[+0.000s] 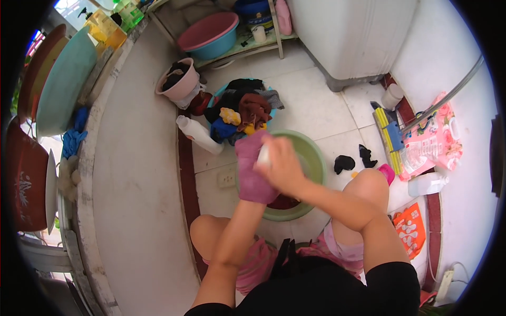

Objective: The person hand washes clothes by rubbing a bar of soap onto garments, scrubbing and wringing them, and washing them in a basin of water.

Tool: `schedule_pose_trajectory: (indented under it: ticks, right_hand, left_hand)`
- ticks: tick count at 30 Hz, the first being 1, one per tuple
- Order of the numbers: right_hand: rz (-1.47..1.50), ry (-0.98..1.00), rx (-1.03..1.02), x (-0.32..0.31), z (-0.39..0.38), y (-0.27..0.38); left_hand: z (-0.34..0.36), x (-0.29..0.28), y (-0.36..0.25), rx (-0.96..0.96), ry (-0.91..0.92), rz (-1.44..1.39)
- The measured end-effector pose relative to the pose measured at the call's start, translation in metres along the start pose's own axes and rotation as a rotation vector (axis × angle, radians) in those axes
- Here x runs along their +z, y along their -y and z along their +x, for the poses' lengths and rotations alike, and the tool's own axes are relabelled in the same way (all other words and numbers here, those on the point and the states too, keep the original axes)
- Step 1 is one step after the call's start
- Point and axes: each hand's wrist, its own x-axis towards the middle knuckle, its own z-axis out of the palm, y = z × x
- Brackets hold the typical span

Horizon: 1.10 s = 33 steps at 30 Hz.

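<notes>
A purple cloth (247, 176) covers my left hand (256, 208), so its fingers are hidden and only the wrist shows. Pressed against the cloth from the right, my right hand (287, 166) is closed around a small white bar of soap (264, 154); motion blurs both. Beneath my hands, between my knees, a light green basin (320, 168) stands on the tiled floor. Some dark red fabric (284, 203) shows inside it, partly hidden by my arms.
Beyond the basin lies a heap of clothes (255, 108) in a blue tub, beside a white bottle (199, 135). Black socks (344, 164) lie to the right, near a yellow-and-blue mop head (391, 137) and a pink floral package (432, 142). A low wall (137, 158) runs along the left.
</notes>
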Motion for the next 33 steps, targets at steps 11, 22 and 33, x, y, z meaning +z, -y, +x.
schedule_pose_trajectory:
  ticks: [11,22,33]
  right_hand:
    - [-0.216,-0.091,0.033,0.006,0.012,-0.035]
    - [-0.166,-0.030,0.270,0.002,0.017,-0.040]
    - [1.164,0.566,0.802,-0.066,0.047,-0.057]
  left_hand:
    - [-0.009,0.007,0.018,-0.270,-0.033,-0.498]
    - [0.000,0.002,-0.011,-0.141,0.191,0.472]
    - [0.014,-0.021,-0.064,-0.025,0.198,0.335]
